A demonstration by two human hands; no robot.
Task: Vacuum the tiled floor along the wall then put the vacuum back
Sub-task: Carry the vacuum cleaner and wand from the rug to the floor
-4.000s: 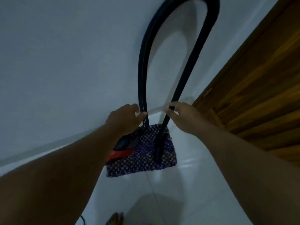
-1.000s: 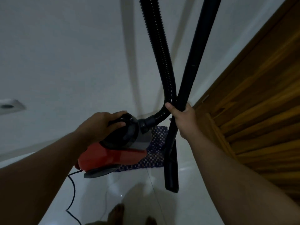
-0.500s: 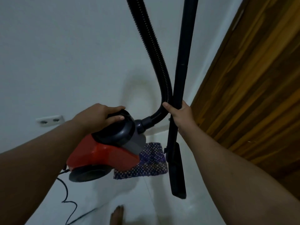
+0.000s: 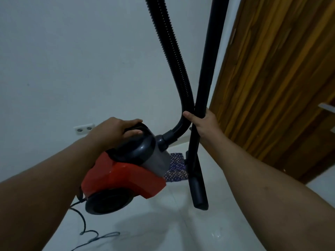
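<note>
1. My left hand (image 4: 116,130) grips the handle on top of the vacuum (image 4: 125,171), fingers (image 4: 135,132) curled round it and clamped. That way the body hangs under my fist and I can carry it one-handed.
2. The vacuum is off the floor (image 4: 181,229), tilted nose-up, red shell low, wheel (image 4: 108,202) facing me.
3. My right hand (image 4: 204,124) clamps the wand (image 4: 208,69) and the hose (image 4: 174,57) together, thumb on the hose side. I bunch them so neither swings or drags.
4. The wand hangs near upright, its nozzle (image 4: 198,192) clear of the floor, just right of the vacuum.
5. The hose loops up out of view from the front of the vacuum; I cannot see the top of the loop.
6. The cord (image 4: 85,227) trails from the back of the vacuum down onto the floor, loose and curled. Likely a trip or snag risk as I walk.
7. A mat (image 4: 175,165) lies behind the vacuum near the wall (image 4: 72,60); a socket (image 4: 83,129) is low on the wall, a wood door (image 4: 281,87) on my right.
8. My guess: this is a carry, either out to start or back to store. I cannot tell which from this alone.
</note>
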